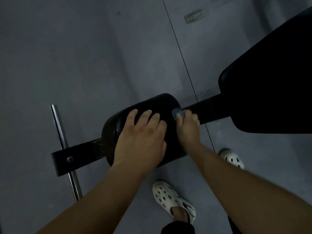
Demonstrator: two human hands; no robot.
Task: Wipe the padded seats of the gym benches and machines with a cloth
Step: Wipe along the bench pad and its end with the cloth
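**Entry: small seat pad (157, 103), wipe under way at its right edge.**

Your left hand (138, 141) lies flat on the middle of the pad's top, fingers straight and slightly spread, holding nothing; it appears to steady the pad. Your right hand (189, 127) has its fingers curled round a small grey cloth (178, 114), pressed to the pad's far right corner, where the black frame beam (207, 108) runs off toward the larger back pad (270, 81). Step in hand, as judged: wiping this seat, with the edge nearest the beam being covered. The next move calls for drawing the cloth leftward across the top, so you must lift or shift your left hand clear of the stroke. The back pad likely follows. The light is too dim to tell which surfaces are already wiped.
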